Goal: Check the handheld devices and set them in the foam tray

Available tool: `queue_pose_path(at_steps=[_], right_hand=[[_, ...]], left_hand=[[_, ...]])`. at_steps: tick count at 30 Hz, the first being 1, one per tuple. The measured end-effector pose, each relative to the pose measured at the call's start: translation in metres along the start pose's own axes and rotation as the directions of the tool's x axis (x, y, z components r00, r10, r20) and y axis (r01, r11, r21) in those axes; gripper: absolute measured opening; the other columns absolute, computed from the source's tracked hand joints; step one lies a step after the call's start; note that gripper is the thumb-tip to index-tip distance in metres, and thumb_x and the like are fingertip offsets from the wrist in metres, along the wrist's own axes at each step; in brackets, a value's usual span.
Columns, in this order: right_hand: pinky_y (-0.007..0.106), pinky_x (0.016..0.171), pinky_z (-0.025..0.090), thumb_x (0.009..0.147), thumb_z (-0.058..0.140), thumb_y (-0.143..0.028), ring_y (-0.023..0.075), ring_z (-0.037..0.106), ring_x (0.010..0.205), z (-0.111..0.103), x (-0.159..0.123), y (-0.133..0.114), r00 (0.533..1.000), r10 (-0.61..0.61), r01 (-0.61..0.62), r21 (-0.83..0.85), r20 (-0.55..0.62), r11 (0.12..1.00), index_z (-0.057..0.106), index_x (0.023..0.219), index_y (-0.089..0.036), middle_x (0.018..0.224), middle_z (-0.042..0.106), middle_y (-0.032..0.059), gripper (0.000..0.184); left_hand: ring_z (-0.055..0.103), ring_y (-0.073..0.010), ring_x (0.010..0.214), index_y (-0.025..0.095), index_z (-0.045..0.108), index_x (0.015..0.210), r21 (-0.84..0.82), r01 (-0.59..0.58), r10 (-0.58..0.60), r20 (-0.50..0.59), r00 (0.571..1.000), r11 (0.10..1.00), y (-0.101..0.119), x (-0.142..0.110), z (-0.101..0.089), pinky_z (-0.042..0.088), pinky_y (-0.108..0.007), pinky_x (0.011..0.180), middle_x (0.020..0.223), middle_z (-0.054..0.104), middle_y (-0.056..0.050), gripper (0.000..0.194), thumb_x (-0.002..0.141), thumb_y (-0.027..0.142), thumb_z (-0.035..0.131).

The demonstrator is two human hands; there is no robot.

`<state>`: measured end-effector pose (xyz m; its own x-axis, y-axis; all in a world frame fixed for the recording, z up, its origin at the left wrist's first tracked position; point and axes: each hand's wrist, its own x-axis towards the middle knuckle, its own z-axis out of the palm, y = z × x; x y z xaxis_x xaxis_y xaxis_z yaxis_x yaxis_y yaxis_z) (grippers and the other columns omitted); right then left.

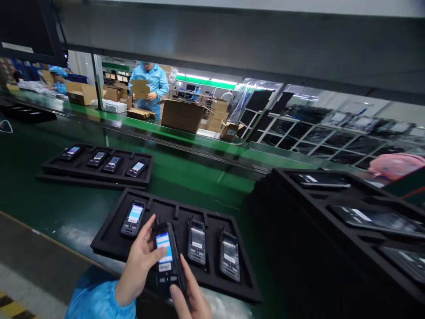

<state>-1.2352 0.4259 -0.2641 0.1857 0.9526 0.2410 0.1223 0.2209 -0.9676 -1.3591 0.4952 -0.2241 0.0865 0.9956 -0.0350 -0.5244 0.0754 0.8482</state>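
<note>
**Head cam: phone in both hands over the tray**

Left hand has its fingers clamped round a rugged phone, thumb on the screen; right hand grips the lower edge, right over a black foam tray on the green bench.

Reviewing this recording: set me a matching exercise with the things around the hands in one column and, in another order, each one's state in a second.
Things:
1. Black handheld device with lit blue screen
2. Black device in the leftmost slot of the black foam tray
3. Black device in that tray's rightmost slot
4. Person in a blue gown beyond the belt

States:
A. Screen unlit
B. Holding a flat cardboard sheet
C. Held between the left hand and right hand
D. Screen lit, lying in its slot

Pairs: 1-C, 2-D, 3-A, 4-B
</note>
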Motion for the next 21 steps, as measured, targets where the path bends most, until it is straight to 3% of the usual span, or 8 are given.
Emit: queue_pose_path(at_steps=[2, 4, 6, 8, 11, 15, 17, 21], right_hand=[[0.026, 0.096, 0.047, 0.093, 0.047, -0.057, 0.0213, 0.054, 0.116, -0.014, 0.014, 0.002, 0.997, 0.019, -0.014, -0.052, 0.079, 0.999, 0.053, 0.131, -0.019, 0.127, 0.057, 0.0072, 0.054], [0.033, 0.101, 0.043, 0.093, 0.046, -0.055, 0.0232, 0.054, 0.116, -0.036, 0.031, 0.006, 0.996, 0.024, -0.007, -0.206, 0.082, 0.979, 0.058, 0.125, -0.019, 0.125, 0.058, 0.0079, 0.05], [0.038, 0.097, 0.046, 0.094, 0.044, -0.052, 0.025, 0.056, 0.112, -0.058, 0.047, 0.015, 1.0, -0.013, 0.001, -0.424, -0.025, 0.906, 0.053, 0.129, -0.018, 0.122, 0.059, 0.0101, 0.049], [0.044, 0.092, 0.049, 0.095, 0.04, -0.053, 0.0292, 0.056, 0.11, -0.071, 0.06, 0.028, 0.988, -0.123, 0.035, -0.638, -0.093, 0.769, 0.043, 0.137, -0.014, 0.121, 0.058, 0.0144, 0.057], [0.05, 0.086, 0.049, 0.094, 0.04, -0.051, 0.0356, 0.055, 0.106, -0.065, 0.071, 0.048, 0.964, -0.266, 0.131, -0.843, -0.015, 0.521, 0.035, 0.14, -0.007, 0.117, 0.056, 0.021, 0.064], [0.049, 0.078, 0.05, 0.083, 0.057, -0.028, 0.0385, 0.056, 0.095, -0.038, 0.082, 0.05, 0.983, -0.18, 0.084, -0.952, 0.031, 0.294, 0.042, 0.134, 0.0, 0.105, 0.057, 0.0235, 0.06], [0.047, 0.077, 0.05, 0.079, 0.057, -0.021, 0.0372, 0.057, 0.092, -0.034, 0.087, 0.043, 0.993, -0.117, 0.026, -0.941, -0.015, 0.337, 0.04, 0.134, 0.001, 0.101, 0.058, 0.021, 0.061], [0.04, 0.082, 0.051, 0.08, 0.055, -0.027, 0.0298, 0.061, 0.097, -0.042, 0.088, 0.03, 0.987, -0.011, -0.103, -0.696, -0.157, 0.71, 0.028, 0.14, -0.009, 0.111, 0.06, 0.0153, 0.068]], left_hand=[[0.051, -0.0237, 0.12, 0.023, 0.023, 0.143, 0.101, 0.012, -0.013, 0.01, 1.0, 0.995, 0.0, 0.017, -0.003, 0.044, -0.033, 0.1, 0.132, 0.051, -0.01, 0.083, 0.075, 0.03, 0.07], [0.051, -0.0243, 0.12, 0.02, 0.022, 0.145, 0.326, -0.029, 0.032, -0.004, 0.999, 0.945, -0.004, 0.038, -0.009, 0.041, -0.037, 0.103, 0.132, 0.052, -0.011, 0.081, 0.077, 0.031, 0.065], [0.046, -0.0254, 0.125, 0.02, 0.027, 0.144, 0.533, -0.07, 0.092, -0.014, 0.996, 0.843, -0.014, 0.059, -0.016, 0.034, -0.04, 0.108, 0.137, 0.048, -0.011, 0.077, 0.076, 0.03, 0.062], [0.043, -0.0294, 0.128, 0.019, 0.033, 0.142, 0.626, -0.08, 0.117, -0.019, 0.993, 0.776, -0.027, 0.073, -0.022, 0.03, -0.046, 0.109, 0.139, 0.046, -0.013, 0.074, 0.075, 0.027, 0.062], [0.045, -0.0349, 0.124, 0.016, 0.037, 0.14, 0.676, -0.108, 0.171, -0.027, 0.985, 0.729, -0.041, 0.079, -0.027, 0.029, -0.056, 0.105, 0.13, 0.053, -0.017, 0.068, 0.077, 0.028, 0.06], [0.039, -0.0285, 0.128, 0.02, 0.056, 0.126, 0.691, -0.221, 0.303, 0.002, 0.953, 0.688, -0.041, 0.077, -0.03, 0.025, -0.049, 0.111, 0.13, 0.054, -0.011, 0.046, 0.081, 0.03, 0.056], [0.046, -0.0262, 0.122, 0.02, 0.064, 0.115, 0.676, -0.252, 0.341, 0.001, 0.94, 0.693, -0.036, 0.078, -0.033, 0.029, -0.046, 0.109, 0.123, 0.059, -0.01, 0.035, 0.082, 0.032, 0.055], [0.058, -0.024, 0.104, 0.017, 0.065, 0.104, 0.596, -0.269, 0.367, -0.047, 0.929, 0.757, -0.031, 0.069, -0.03, 0.046, -0.04, 0.093, 0.108, 0.063, -0.011, 0.033, 0.085, 0.041, 0.054]])
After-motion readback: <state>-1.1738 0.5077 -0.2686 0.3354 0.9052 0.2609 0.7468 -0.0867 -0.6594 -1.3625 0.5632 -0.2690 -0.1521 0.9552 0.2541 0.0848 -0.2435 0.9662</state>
